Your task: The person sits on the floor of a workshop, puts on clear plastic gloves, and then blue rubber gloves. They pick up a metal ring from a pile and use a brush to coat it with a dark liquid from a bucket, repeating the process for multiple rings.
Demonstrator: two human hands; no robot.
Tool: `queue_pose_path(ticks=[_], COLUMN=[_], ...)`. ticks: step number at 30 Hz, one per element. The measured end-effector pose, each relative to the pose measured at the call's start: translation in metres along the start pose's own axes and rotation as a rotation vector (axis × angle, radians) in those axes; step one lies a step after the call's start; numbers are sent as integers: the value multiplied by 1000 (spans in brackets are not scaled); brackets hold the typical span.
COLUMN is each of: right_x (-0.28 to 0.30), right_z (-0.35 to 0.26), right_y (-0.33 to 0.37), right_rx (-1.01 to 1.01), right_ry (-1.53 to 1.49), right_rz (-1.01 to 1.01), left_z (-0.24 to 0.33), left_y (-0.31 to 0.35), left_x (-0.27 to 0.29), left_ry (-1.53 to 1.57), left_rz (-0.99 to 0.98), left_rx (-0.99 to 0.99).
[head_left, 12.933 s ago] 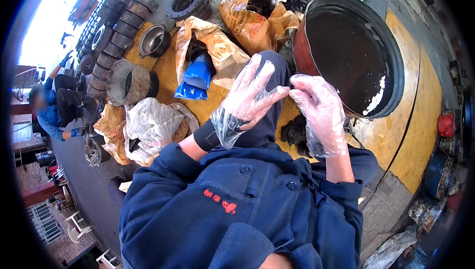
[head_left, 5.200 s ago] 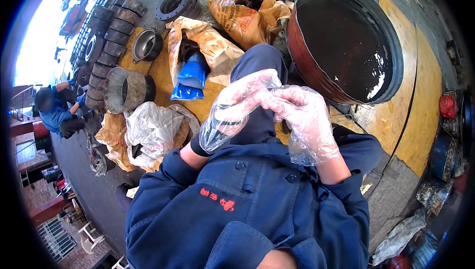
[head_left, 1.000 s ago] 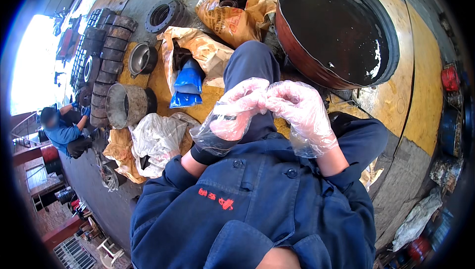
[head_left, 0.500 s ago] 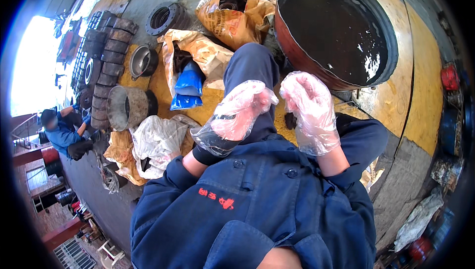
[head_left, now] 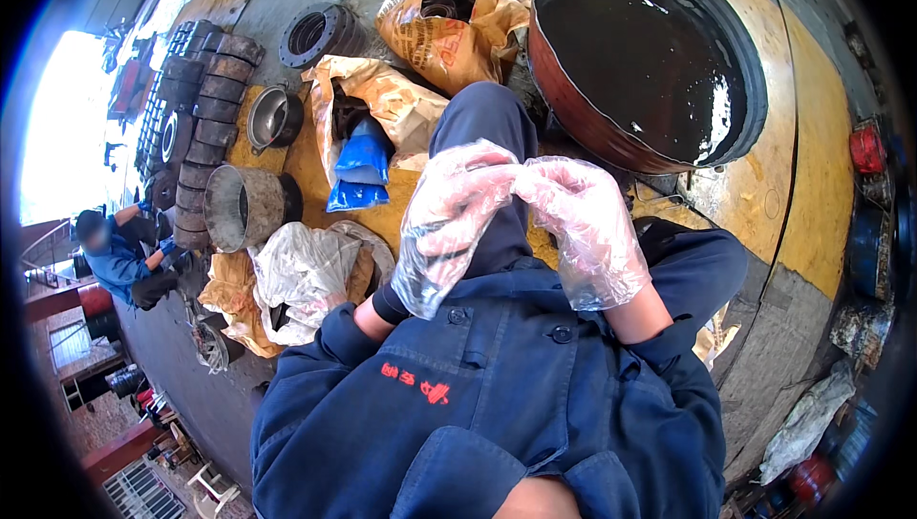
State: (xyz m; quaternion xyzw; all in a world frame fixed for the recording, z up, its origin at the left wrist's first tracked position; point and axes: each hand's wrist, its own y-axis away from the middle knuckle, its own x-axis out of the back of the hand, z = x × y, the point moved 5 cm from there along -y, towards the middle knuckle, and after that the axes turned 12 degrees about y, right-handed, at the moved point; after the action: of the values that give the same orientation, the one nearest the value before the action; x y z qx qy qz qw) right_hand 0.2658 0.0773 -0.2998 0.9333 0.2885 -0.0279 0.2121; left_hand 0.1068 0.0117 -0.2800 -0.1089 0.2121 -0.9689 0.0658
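Note:
Clear, thin plastic gloves cover both of my hands above my raised knee. My left hand [head_left: 453,215] has its fingers stretched toward the right, slightly bent and partly apart. Against its fingertips, my right hand [head_left: 585,223] is closed in a pinch; what lies between those fingers is hidden, perhaps the left glove's loose tip. Wrinkled plastic hangs loosely at both wrists. Just beyond my knee is an open brown paper sack [head_left: 406,113] with a blue plastic bag [head_left: 361,168] poking out.
A large round tub [head_left: 597,137] of dark liquid stands at the far right. Another paper sack [head_left: 449,42] holds dark rings. To the left are a flanged metal ring [head_left: 320,34], a metal cylinder [head_left: 227,209], stacked dark cylindrical parts [head_left: 220,99] and white plastic sheeting [head_left: 306,275]. A co-worker [head_left: 124,256] crouches farther left.
My hands have come together from a small gap, and their fingertips now meet. The left hand has turned and its fingers have straightened. The co-worker's arms have shifted slightly.

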Motion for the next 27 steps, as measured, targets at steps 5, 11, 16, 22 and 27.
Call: queue_pose_path(ticks=[5, 11, 16, 22, 27], right_x=[-3, 11, 21, 17, 5], right_z=[13, -1, -3, -1, -2], right_y=[-6, -1, -8, -6, -2], right_rx=[-22, 85, 167, 145, 101], right_ry=[-113, 22, 26, -40, 39], right_rz=[-61, -14, 108, 140, 102], left_z=[-16, -8, -38, -55, -53], left_y=[2, 2, 15, 24, 21], left_x=[0, -4, -17, -15, -14], left_ry=[-150, 0, 1061, 1390, 1368], left_rz=[-49, -68, 58, 383, 354], left_rx=[-212, 72, 602, 664, 609])
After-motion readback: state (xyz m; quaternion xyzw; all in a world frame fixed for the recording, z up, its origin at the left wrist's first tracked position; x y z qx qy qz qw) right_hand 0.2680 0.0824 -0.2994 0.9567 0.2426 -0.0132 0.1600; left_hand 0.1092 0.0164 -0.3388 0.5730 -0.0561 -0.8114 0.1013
